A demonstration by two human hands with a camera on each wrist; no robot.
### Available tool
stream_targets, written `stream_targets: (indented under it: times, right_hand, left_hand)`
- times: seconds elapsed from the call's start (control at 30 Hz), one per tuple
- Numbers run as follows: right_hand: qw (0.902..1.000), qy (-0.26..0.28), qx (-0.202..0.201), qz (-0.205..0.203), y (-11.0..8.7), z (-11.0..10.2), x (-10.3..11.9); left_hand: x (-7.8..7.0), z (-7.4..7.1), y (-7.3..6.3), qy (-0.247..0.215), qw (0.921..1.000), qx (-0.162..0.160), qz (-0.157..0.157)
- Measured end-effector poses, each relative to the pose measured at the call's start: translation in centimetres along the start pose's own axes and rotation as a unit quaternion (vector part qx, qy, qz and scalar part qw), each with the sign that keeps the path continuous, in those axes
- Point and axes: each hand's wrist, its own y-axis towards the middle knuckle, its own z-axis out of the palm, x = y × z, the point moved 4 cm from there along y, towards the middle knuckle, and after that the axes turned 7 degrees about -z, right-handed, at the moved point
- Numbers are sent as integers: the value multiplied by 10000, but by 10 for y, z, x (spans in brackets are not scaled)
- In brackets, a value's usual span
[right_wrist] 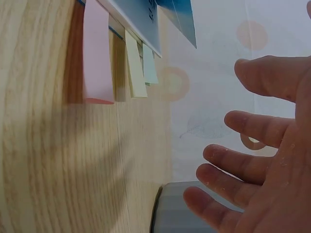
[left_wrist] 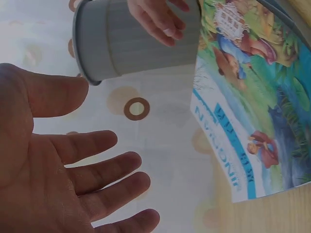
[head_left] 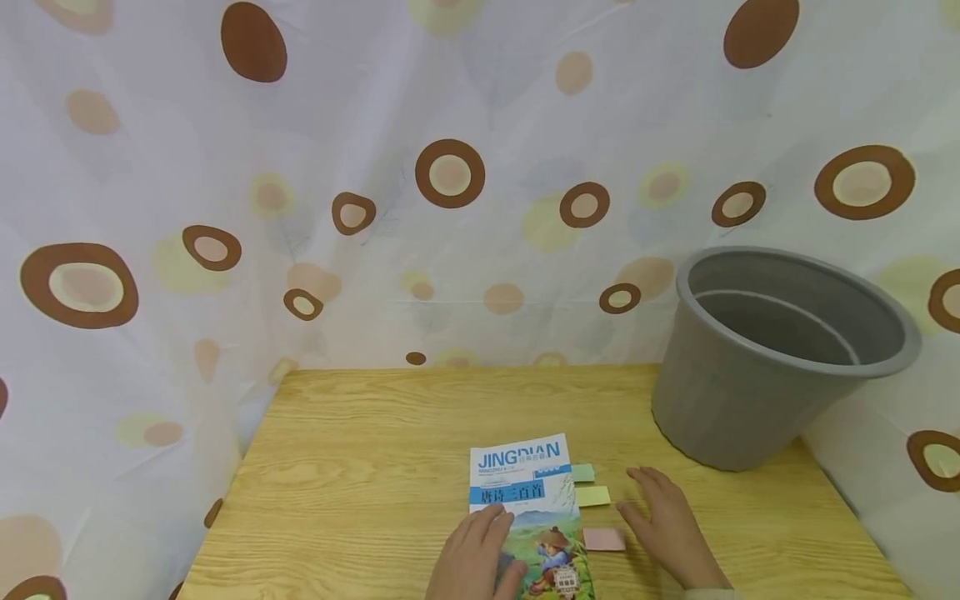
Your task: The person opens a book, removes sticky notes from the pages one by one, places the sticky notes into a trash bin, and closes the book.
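A paperback book (head_left: 525, 533) with a blue and white cover lies on the wooden table, its lower end cut off by the head view's bottom edge. Out of its right side stick three paper tabs: a green tab (head_left: 583, 473), a yellow tab (head_left: 594, 497) and a pink tab (right_wrist: 98, 58). My left hand (head_left: 474, 554) hovers over the book's left edge, fingers spread and holding nothing in the left wrist view. To the right of the tabs is my right hand (head_left: 670, 529), fingers apart, with nothing in its grasp.
A large grey bucket (head_left: 742, 408) stands at the table's back right, its mouth tilted toward me. Behind the wooden table (head_left: 337, 483) hangs a white curtain (head_left: 375, 108) with brown and yellow round patterns, which also runs along both sides.
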Motion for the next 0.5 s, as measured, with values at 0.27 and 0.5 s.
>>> stream_targets:
  times: [0.27, 0.5]
  right_hand:
    - [9998, 114, -34, -145, 13, 0, -1]
    - [9980, 584, 249, 25, 30, 12, -12]
  left_hand:
    - [15, 21, 4, -195, 9992, 162, -303]
    - [24, 35, 6, -268, 9976, 285, -571]
